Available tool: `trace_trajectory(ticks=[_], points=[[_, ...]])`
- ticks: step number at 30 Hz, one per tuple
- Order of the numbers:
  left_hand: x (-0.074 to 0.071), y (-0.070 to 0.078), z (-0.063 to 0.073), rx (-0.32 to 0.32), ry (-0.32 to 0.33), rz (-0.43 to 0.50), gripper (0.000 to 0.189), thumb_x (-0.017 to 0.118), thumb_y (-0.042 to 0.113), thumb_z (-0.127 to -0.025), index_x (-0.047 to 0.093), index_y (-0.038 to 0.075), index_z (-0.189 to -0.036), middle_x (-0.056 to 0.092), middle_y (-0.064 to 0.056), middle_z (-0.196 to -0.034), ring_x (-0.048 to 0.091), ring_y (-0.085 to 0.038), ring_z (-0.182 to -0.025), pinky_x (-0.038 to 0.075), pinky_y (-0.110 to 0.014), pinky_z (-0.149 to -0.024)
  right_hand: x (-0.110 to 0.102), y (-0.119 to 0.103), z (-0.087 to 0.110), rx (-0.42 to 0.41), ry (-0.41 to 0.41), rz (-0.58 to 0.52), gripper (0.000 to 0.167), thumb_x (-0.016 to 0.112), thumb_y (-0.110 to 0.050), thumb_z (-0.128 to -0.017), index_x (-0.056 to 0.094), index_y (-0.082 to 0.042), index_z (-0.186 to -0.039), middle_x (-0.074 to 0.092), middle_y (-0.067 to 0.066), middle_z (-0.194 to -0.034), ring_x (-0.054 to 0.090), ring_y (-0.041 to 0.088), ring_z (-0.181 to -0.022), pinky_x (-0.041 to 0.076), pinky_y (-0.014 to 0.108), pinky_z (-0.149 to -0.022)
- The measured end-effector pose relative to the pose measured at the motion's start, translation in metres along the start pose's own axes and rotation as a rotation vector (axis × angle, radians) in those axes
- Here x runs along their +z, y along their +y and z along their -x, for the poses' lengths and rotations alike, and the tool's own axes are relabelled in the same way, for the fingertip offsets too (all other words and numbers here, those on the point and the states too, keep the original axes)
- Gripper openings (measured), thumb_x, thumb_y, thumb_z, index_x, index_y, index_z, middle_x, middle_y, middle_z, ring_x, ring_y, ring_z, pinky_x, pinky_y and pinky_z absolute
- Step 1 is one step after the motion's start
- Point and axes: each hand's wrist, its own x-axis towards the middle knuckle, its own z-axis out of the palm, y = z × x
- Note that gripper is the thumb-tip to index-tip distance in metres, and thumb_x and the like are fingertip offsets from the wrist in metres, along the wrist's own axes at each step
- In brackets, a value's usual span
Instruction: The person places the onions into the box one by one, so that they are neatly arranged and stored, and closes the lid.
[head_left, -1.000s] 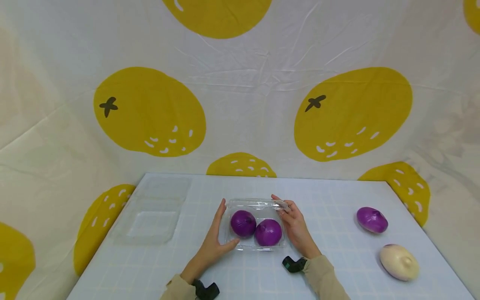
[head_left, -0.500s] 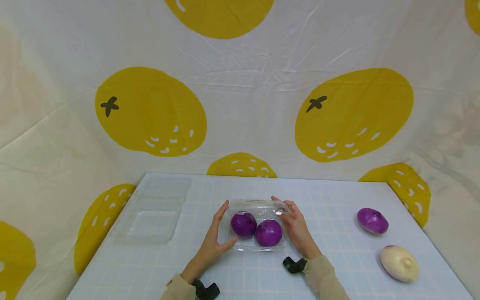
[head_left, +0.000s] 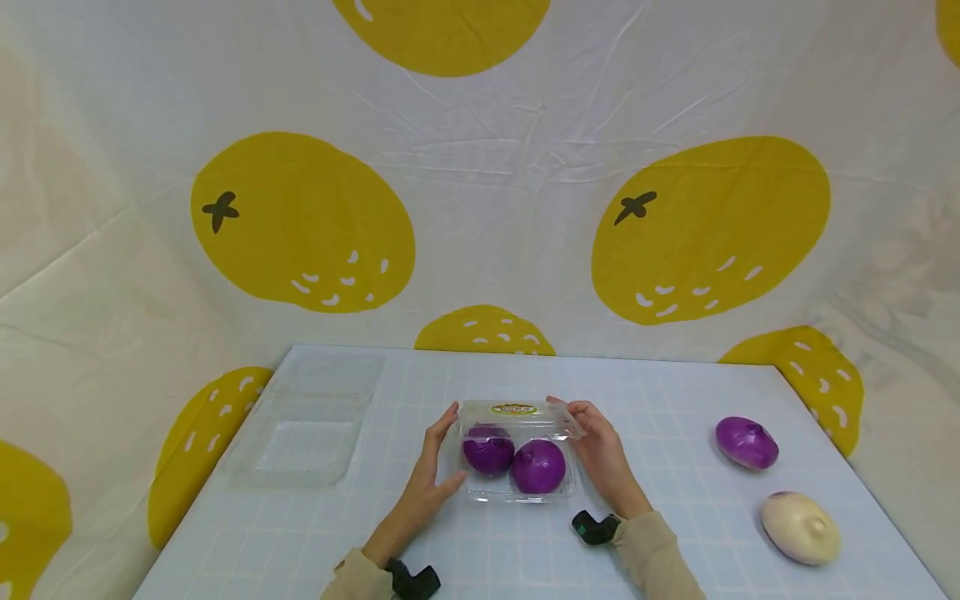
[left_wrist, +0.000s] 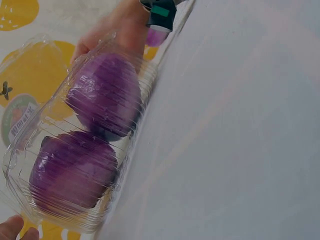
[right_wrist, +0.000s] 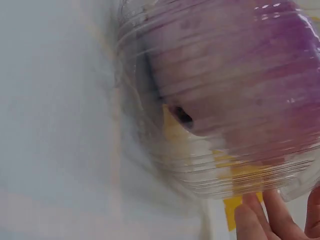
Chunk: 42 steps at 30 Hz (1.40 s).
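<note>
Loosely spread, the left hand (head_left: pixel 425 490) has straight fingers and a thumb held apart just beside a clear, rectangular plastic box (head_left: pixel 517 498); whether it touches the thin wall I cannot tell. The right hand (head_left: pixel 604 457) is at the right edge of the box's transparent, hinged lid (head_left: pixel 553 417), partly raised at a slant and bearing an oval printed label (head_left: pixel 513 409); whether its fingers pinch the edge is unclear. Inside, two glossy, rounded purple onions (head_left: pixel 539 467) sit side by side, seen through fine ribbing in the wrist views. The box stands mid-table on a pale checked cloth (head_left: pixel 255 542). Rightward lie another smooth purple onion (head_left: pixel 747 443) and a cream, bulbous vegetable (head_left: pixel 801 528); leftward, an opened see-through plastic container (head_left: pixel 303 446).
</note>
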Motion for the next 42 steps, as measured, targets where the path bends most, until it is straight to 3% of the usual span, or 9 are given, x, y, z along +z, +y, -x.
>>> trace_trajectory(ticks=[3, 7, 13, 17, 23, 30, 35, 38, 42], points=[[0.001, 0.001, -0.001, 0.031, 0.001, 0.026, 0.074, 0.058, 0.001, -0.087, 0.024, 0.003, -0.152, 0.017, -0.017, -0.163, 0.014, -0.032, -0.151, 0.009, -0.023, -0.119, 0.002, -0.011, 0.001, 0.042, 0.037, 0.095, 0.025, 0.032, -0.021, -0.108, 0.055, -0.011, -0.108, 0.045, 0.025, -0.147, 0.047, 0.017, -0.134, 0.031, 0.032, -0.113], [0.002, 0.003, -0.002, 0.04, 0.021, 0.058, 0.066, 0.051, 0.0, -0.09, 0.026, 0.0, -0.151, 0.019, -0.019, -0.162, 0.014, -0.035, -0.15, 0.01, -0.027, -0.12, 0.007, -0.032, 0.003, 0.114, 0.08, 0.274, 0.035, 0.042, -0.027, -0.107, 0.049, 0.004, -0.12, 0.045, 0.024, -0.146, 0.041, 0.025, -0.137, 0.024, 0.046, -0.118], [0.004, 0.012, -0.005, -0.09, 0.079, 0.094, 0.053, 0.043, 0.012, -0.097, 0.034, 0.008, -0.149, 0.027, -0.012, -0.161, 0.018, -0.034, -0.149, 0.008, -0.066, -0.114, 0.015, -0.057, 0.013, 0.216, 0.051, 0.468, 0.04, 0.046, -0.025, -0.105, 0.047, 0.004, -0.133, 0.047, 0.02, -0.141, 0.039, 0.032, -0.136, 0.027, 0.053, -0.116], [0.005, 0.02, -0.007, -0.145, 0.115, 0.068, 0.047, 0.037, 0.011, -0.099, 0.039, 0.006, -0.146, 0.032, -0.015, -0.158, 0.021, -0.04, -0.147, 0.008, -0.075, -0.109, 0.019, -0.066, 0.023, 0.264, 0.03, 0.507, 0.041, 0.046, -0.025, -0.104, 0.044, 0.0, -0.137, 0.044, 0.018, -0.144, 0.037, 0.034, -0.138, 0.027, 0.053, -0.116], [0.002, 0.03, -0.011, -0.2, 0.179, 0.021, 0.038, 0.037, 0.01, -0.102, 0.05, 0.002, -0.136, 0.04, -0.017, -0.153, 0.028, -0.041, -0.144, 0.016, -0.069, -0.111, 0.023, -0.069, 0.037, 0.309, 0.027, 0.501, 0.047, 0.046, -0.02, -0.102, 0.037, 0.001, -0.143, 0.036, 0.021, -0.151, 0.034, 0.038, -0.14, 0.025, 0.055, -0.116], [-0.005, 0.035, -0.007, -0.231, 0.134, -0.01, 0.038, 0.051, 0.012, -0.101, 0.05, 0.002, -0.137, 0.045, -0.018, -0.15, 0.032, -0.038, -0.143, 0.019, -0.062, -0.114, 0.019, -0.06, 0.048, 0.349, 0.015, 0.459, 0.055, 0.049, -0.018, -0.099, 0.029, 0.001, -0.147, 0.034, 0.027, -0.152, 0.038, 0.04, -0.138, 0.031, 0.051, -0.114], [-0.006, 0.04, 0.0, -0.314, 0.112, 0.049, 0.046, 0.059, 0.009, -0.097, 0.045, -0.001, -0.14, 0.047, -0.017, -0.146, 0.037, -0.036, -0.14, 0.026, -0.053, -0.115, 0.014, -0.053, 0.056, 0.367, -0.015, 0.448, 0.059, 0.052, -0.019, -0.098, 0.028, 0.003, -0.147, 0.038, 0.03, -0.147, 0.047, 0.035, -0.131, 0.039, 0.046, -0.11], [-0.004, 0.045, 0.004, -0.363, 0.117, 0.054, 0.044, 0.062, 0.006, -0.095, 0.046, -0.002, -0.135, 0.053, -0.018, -0.136, 0.047, -0.035, -0.129, 0.039, -0.046, -0.109, 0.01, -0.049, 0.059, 0.369, -0.047, 0.435, 0.06, 0.053, -0.016, -0.098, 0.027, 0.006, -0.146, 0.048, 0.028, -0.137, 0.055, 0.027, -0.12, 0.046, 0.038, -0.104], [-0.002, 0.05, 0.006, -0.436, 0.148, 0.061, 0.036, 0.065, 0.004, -0.091, 0.048, -0.002, -0.122, 0.057, -0.013, -0.108, 0.055, -0.023, -0.1, 0.047, -0.028, -0.084, 0.005, -0.044, 0.061, 0.375, -0.088, 0.38, 0.06, 0.055, -0.012, -0.097, 0.024, 0.012, -0.142, 0.061, 0.015, -0.117, 0.061, 0.018, -0.105, 0.051, 0.035, -0.096]])
